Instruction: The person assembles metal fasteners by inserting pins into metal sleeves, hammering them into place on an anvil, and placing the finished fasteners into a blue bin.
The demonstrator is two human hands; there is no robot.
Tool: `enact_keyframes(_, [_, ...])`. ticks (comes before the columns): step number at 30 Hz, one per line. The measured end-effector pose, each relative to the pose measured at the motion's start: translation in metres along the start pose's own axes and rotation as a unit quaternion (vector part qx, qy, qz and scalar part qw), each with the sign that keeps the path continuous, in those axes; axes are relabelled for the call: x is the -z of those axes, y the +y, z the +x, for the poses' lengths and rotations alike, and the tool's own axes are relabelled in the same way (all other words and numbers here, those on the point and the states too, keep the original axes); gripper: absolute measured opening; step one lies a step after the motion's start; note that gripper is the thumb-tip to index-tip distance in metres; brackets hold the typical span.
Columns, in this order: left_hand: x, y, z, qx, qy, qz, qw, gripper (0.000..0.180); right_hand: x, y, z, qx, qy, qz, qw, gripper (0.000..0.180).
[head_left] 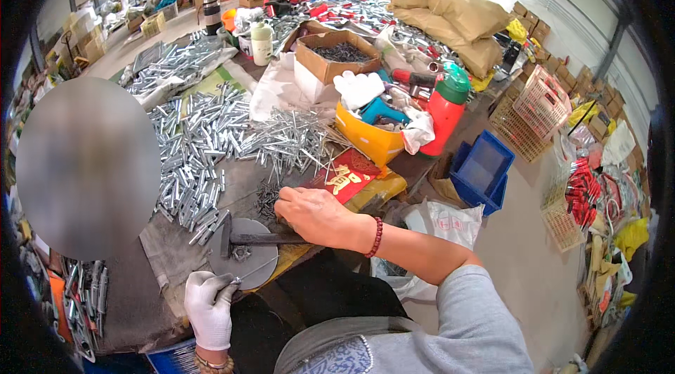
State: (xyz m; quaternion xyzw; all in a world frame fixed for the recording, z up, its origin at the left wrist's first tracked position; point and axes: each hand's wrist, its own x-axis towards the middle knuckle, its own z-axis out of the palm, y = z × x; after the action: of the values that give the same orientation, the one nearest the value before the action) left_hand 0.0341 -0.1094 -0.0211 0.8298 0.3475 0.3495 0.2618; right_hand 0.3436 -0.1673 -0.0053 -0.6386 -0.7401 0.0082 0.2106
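Observation:
My left hand (210, 307), in a white glove, pinches one end of a thin metal rod (257, 270) that slants over a round grey plate (266, 277). On the plate rests a hammer (226, 235), its dark handle pointing right, beside a few small metal bits (241, 253). My bare right hand (313, 214), with a red bead bracelet (376, 237), reaches past the handle to a small heap of dark metal pieces (266, 198). Its fingers are curled together; whatever is in them is hidden. Beyond lies a heap of thin metal rods (292, 138).
Silvery metal tubes (190, 163) cover the table's left. A yellow bin (365, 136), red flask (444, 117) and cardboard box (334, 57) stand behind my right hand. Blue crates (481, 170) sit on the floor to the right. A blurred patch hides the far left.

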Motion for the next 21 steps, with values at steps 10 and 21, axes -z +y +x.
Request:
enact_keyframes(10, [-0.003,-0.004,0.007,-0.049,0.002,0.029,0.998,0.011,0.012,-0.051,0.012,0.069,0.041,0.077,0.994,0.016])
enact_keyframes(21, [0.004,-0.001,0.004,-0.041,0.000,0.046,0.998,0.022,-0.007,-0.088,0.022,0.130,-0.040,0.092,0.986,0.018])
